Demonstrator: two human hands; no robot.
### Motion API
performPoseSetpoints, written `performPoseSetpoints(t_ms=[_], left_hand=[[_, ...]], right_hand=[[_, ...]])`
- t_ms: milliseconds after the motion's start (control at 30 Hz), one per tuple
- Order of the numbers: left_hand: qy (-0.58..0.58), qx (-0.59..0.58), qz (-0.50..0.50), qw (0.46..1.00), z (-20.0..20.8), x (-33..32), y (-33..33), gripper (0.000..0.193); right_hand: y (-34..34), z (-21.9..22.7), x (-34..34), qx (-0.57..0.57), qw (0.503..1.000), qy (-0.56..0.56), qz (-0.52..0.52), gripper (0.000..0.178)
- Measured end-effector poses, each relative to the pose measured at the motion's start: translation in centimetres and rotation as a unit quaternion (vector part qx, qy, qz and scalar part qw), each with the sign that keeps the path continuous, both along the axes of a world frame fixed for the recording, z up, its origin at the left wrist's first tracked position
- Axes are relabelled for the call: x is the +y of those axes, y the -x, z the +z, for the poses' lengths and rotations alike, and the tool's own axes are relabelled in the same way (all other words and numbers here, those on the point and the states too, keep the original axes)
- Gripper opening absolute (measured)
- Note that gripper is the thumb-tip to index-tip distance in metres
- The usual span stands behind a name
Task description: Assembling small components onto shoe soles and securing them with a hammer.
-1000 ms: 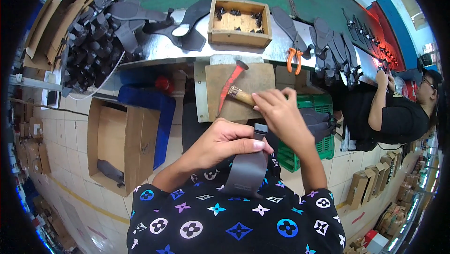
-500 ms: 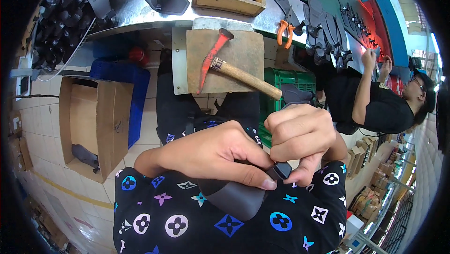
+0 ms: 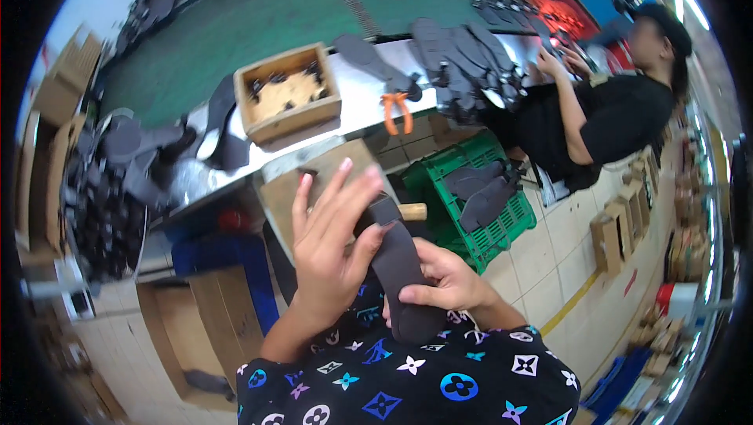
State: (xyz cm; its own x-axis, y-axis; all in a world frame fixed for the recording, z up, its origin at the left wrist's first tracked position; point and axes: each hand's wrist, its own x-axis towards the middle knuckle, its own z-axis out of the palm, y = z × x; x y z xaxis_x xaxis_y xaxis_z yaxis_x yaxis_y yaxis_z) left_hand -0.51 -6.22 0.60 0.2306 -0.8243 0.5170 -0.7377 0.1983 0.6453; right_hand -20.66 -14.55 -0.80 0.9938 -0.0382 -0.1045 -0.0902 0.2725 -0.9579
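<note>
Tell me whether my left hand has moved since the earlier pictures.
Yes, forward against the board: your left hand, earlier on your side of it, now overlaps it in view.

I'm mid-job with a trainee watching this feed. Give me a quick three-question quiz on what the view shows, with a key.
1. Multiple choice: What colour are the handles of the pliers?
A) Blue
B) Orange
C) Green

2. True or false: The right hand holds the dark grey sole.

3. Short answer: What lies inside the wooden box?

Key:
1. B, orange.
2. True; it grips the sole from the right side.
3. Several small black pieces; they are too small in this view to identify further.
</note>
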Motion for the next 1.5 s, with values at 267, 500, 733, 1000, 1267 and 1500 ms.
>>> performPoseSetpoints(t_ms=[267, 500, 733, 1000, 1267, 1500], left_hand=[[-0.137, 0.064, -0.082, 0.985, -1.1, -4.6, 3.5, 0.068], [-0.219, 0.079, -0.037, 0.972, -1.1, -3.9, 2.5, 0.062], [-0.149, 0.008, 0.000, 0.989, 0.5, -3.7, 1.1, 0.045], [0.013, -0.103, 0.195, 0.975, 2.5, -4.6, -2.0, 0.097], [0.190, 0.262, 0.146, 0.935, 2.2, 2.0, -3.9, 0.073], [-0.041, 0.268, 0.175, 0.947, -6.4, -1.0, -3.9, 0.070]], right_hand=[[11.8, -9.8, -8.7, 0.048, 0.803, 0.024, -0.593, 0.045], [12.0, -10.2, -25.9, 0.102, 0.577, 0.499, -0.639, 0.039], [8.1, -7.4, -47.9, 0.256, 0.527, 0.730, -0.352, 0.024], [-10.7, 7.5, -16.9, -0.153, 0.923, 0.124, -0.331, 0.034], [-8.8, -5.8, -3.9, -0.124, 0.712, 0.641, -0.258, 0.094], [3.8, -12.7, -4.3, 0.189, 0.714, 0.594, -0.319, 0.038]])
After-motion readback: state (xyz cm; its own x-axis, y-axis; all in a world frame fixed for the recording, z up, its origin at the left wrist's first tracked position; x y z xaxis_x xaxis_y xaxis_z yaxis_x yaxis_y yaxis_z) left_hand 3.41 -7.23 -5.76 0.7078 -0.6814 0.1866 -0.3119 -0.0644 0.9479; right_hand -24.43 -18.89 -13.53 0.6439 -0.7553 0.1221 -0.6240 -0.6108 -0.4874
